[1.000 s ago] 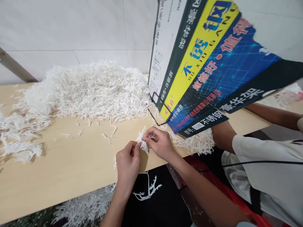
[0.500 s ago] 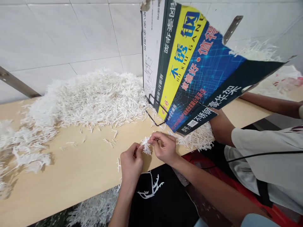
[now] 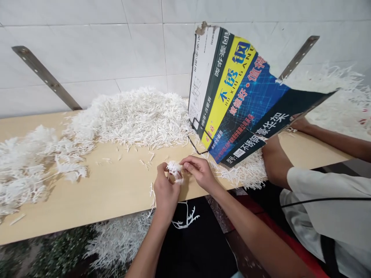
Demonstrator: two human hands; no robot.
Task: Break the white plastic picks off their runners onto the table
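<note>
Between my two hands, just above the table's front edge, is a small tuft of white plastic sprigs (image 3: 174, 167). My left hand (image 3: 166, 189) is closed around its lower part, with thumb and fingers curled. At its right side, the thumb and forefinger of my right hand (image 3: 198, 170) are pinched together; what lies between those fingertips is too small to make out. A white branched sprig (image 3: 187, 220) lies on the black cloth (image 3: 197, 247) over my lap. Another thin sprig (image 3: 152, 197) hangs at the table edge beside my left wrist.
On the wooden table (image 3: 116, 193) rise a large white sprig heap (image 3: 136, 119) and another pile (image 3: 26, 166) at left. A printed cardboard panel (image 3: 232, 104) stands upright in a black wire holder (image 3: 199, 141). Beyond it is a co-worker's arm (image 3: 330, 137). Green foliage (image 3: 63, 247) lies below.
The view has shifted left, so the table things appear farther right. My left hand has turned and now wraps the tuft, while my right hand's fingers have straightened out more.
</note>
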